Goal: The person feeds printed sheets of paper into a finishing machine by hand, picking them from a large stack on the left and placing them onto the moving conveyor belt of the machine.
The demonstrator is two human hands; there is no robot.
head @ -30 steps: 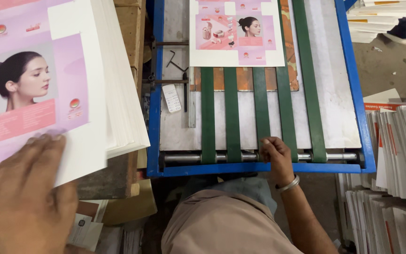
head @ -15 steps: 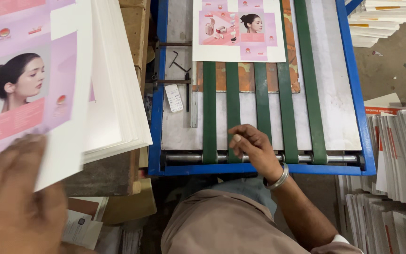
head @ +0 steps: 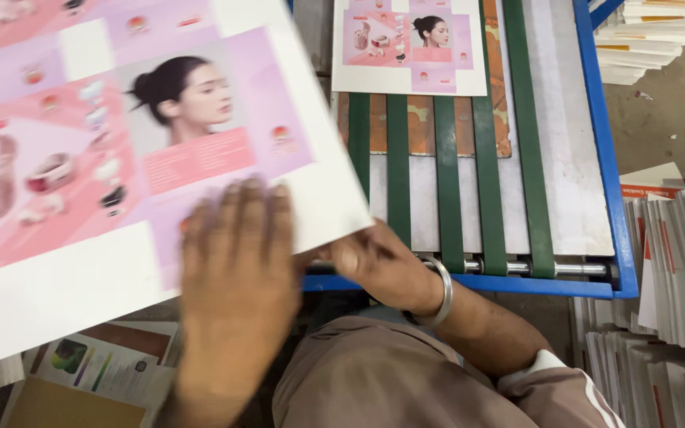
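Printed sheet (head: 120, 158) now rightward, under flat left fingers (head: 235, 230), right fingers (head: 350, 257) pinching its edge

Your left hand (head: 235, 293) lies flat on a large pink printed sheet (head: 120, 158), while your right hand (head: 382, 265) pinches its corner from beneath. Another printed sheet (head: 410, 47) rests on the green belts (head: 447, 182).

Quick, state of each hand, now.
Left hand: open, flat on the printed sheet.
Right hand: gripping that sheet's corner from below.
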